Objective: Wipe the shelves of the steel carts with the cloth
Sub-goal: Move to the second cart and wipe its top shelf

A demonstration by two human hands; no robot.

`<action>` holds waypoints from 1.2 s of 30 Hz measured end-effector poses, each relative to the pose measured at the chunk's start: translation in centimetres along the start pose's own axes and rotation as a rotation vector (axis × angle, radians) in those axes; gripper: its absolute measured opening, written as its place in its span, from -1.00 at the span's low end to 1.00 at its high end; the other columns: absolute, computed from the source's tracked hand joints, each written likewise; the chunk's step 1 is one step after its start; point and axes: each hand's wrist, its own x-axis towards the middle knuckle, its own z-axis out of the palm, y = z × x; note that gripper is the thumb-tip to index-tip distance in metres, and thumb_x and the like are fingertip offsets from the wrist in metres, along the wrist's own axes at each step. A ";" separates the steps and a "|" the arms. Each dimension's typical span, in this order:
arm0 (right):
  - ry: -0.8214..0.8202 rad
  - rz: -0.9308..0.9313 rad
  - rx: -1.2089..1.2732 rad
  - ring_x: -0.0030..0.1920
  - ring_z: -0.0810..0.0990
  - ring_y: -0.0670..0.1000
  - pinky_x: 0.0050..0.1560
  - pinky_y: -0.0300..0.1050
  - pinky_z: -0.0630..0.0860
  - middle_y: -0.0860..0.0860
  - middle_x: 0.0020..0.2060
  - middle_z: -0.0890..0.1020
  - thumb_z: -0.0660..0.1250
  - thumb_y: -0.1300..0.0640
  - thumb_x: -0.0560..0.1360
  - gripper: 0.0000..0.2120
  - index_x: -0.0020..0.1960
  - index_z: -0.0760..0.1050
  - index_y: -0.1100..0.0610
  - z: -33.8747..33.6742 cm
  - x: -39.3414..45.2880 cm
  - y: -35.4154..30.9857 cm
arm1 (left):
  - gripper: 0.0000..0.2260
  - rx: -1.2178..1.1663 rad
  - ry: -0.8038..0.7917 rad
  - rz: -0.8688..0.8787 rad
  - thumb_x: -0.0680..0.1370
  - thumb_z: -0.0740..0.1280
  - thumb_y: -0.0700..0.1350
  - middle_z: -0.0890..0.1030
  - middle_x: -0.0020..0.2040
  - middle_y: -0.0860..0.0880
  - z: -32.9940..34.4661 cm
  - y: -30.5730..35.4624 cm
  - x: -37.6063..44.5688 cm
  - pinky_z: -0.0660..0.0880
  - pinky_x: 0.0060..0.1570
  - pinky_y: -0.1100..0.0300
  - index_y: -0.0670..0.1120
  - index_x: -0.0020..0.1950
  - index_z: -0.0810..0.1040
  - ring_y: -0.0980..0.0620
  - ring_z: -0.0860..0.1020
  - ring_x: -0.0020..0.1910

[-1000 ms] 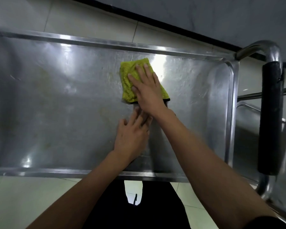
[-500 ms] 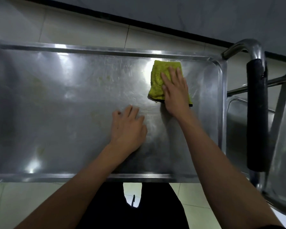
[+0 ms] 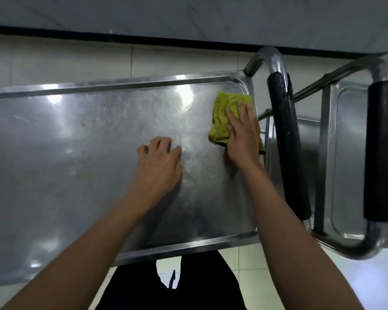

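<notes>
Top shelf (image 3: 76, 164) of the near steel cart is seen from above; surface is scuffed, w/ bright light glare toward the far edge and faint yellowish marks on the left-centre area. Raised rim (image 3: 143, 82) runs round the shelf. Yellow-green cloth (image 3: 222, 117) lies flat on the shelf at its far right corner, touching or just short of the right rim; its near right edge appears to hang past the rim, a dark trim visible there. Right hand (image 3: 242, 135) rests palm-down on the cloth, fingers straight and close together, pressing it to the steel; fingertips point to the far edge, covering approx. the right half of the cloth. Left hand (image 3: 159, 162) is planted on bare steel near shelf centre, well clear of the cloth, fingers spread w/ tips bent down onto the surface, holding nothing. Both forearms are bare, reaching in from the near side. Cart handle: bent steel tube w/ black foam grip (image 3: 287, 142) just beyond the right rim. Second cart (image 3: 349, 153) stands beside it on the right, w/ its own shelf and a black-gripped handle (image 3: 379, 151). Lower shelf of the near cart is partly visible btwn rim and grip; detail unclear. Floor is pale tile (image 3: 251, 260); dark clothing (image 3: 188, 287) of the person shows below the near rim. Wall w/ dark base strip (image 3: 121, 39) lies behind.
</notes>
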 end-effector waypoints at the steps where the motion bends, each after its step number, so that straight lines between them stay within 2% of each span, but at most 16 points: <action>1: 0.003 0.005 -0.009 0.60 -0.04 0.07 0.56 0.05 -0.02 0.00 0.59 0.14 0.15 0.17 0.65 -0.56 0.52 0.32 0.02 0.1 -0.1 0.0 | -0.69 0.010 0.004 0.011 0.51 0.27 0.01 0.50 0.28 -0.10 0.1 0.1 -0.1 0.32 0.07 -0.09 -0.02 0.21 0.60 -0.18 0.43 0.26; 7: -0.034 -0.018 -0.051 0.60 -0.10 0.07 0.58 0.09 -0.09 0.00 0.60 0.09 0.11 0.11 0.67 -0.56 0.54 0.26 0.00 -0.1 0.7 0.1 | -0.61 0.033 -0.032 0.024 0.55 0.21 0.05 0.42 0.40 -0.07 0.1 0.5 -0.7 0.28 0.12 -0.10 0.01 0.36 0.50 -0.13 0.34 0.40; 10: -0.034 -0.010 -0.017 0.61 -0.11 0.07 0.58 0.09 -0.12 -0.01 0.60 0.08 0.13 0.09 0.67 -0.57 0.54 0.28 -0.01 0.0 1.5 -0.8 | -0.65 -0.011 -0.016 0.031 0.56 0.23 0.06 0.43 0.41 -0.07 -0.5 -1.1 -0.6 0.28 0.12 -0.10 0.03 0.32 0.52 -0.12 0.37 0.38; 14: -0.026 -0.002 0.014 0.61 -0.12 0.08 0.58 0.12 -0.14 0.00 0.60 0.07 0.12 0.10 0.67 -0.57 0.54 0.28 0.00 0.1 2.2 -1.9 | -0.69 -0.032 0.026 -0.097 0.54 0.27 0.02 0.46 0.34 -0.07 -0.7 -4.6 -1.0 0.26 0.11 -0.10 0.00 0.25 0.56 -0.11 0.40 0.32; 21: -0.035 0.000 -0.060 0.60 -0.11 0.10 0.58 0.12 -0.12 0.01 0.60 0.08 0.10 0.05 0.68 -0.56 0.55 0.25 -0.03 0.8 4.9 -4.0 | -0.59 0.007 -0.008 -0.039 0.55 0.27 0.05 0.44 0.44 -0.09 0.1 -6.1 -1.5 0.28 0.11 -0.11 -0.02 0.38 0.51 -0.13 0.39 0.40; 27: -0.062 -0.124 -0.104 0.59 -0.04 0.21 0.55 0.17 0.00 0.08 0.59 0.15 0.14 0.10 0.66 -0.58 0.52 0.33 0.01 2.1 7.4 -7.4 | -0.50 0.005 -0.042 -0.033 0.56 0.20 0.10 0.33 0.52 -0.10 0.6 -6.7 -1.7 0.31 0.13 -0.11 -0.03 0.48 0.39 -0.13 0.29 0.50; 30: -0.105 -0.186 -0.105 0.60 -0.06 0.17 0.55 0.17 -0.01 0.04 0.59 0.13 0.12 0.07 0.66 -0.58 0.52 0.31 -0.06 3.4 7.2 -10.3 | -0.46 -0.006 -0.040 -0.029 0.56 0.15 0.13 0.29 0.56 -0.10 0.7 -7.4 -1.6 0.30 0.12 -0.09 -0.02 0.51 0.35 -0.13 0.25 0.53; 36: -0.283 -0.387 -0.050 0.60 -0.08 0.10 0.55 0.06 -0.08 -0.02 0.59 0.12 0.14 0.06 0.66 -0.58 0.51 0.32 -0.12 6.0 7.2 -17.9 | -0.45 -0.038 -0.048 -0.025 0.55 0.17 0.14 0.26 0.58 -0.09 0.7 -8.4 -1.5 0.31 0.12 -0.06 -0.01 0.52 0.36 -0.13 0.22 0.54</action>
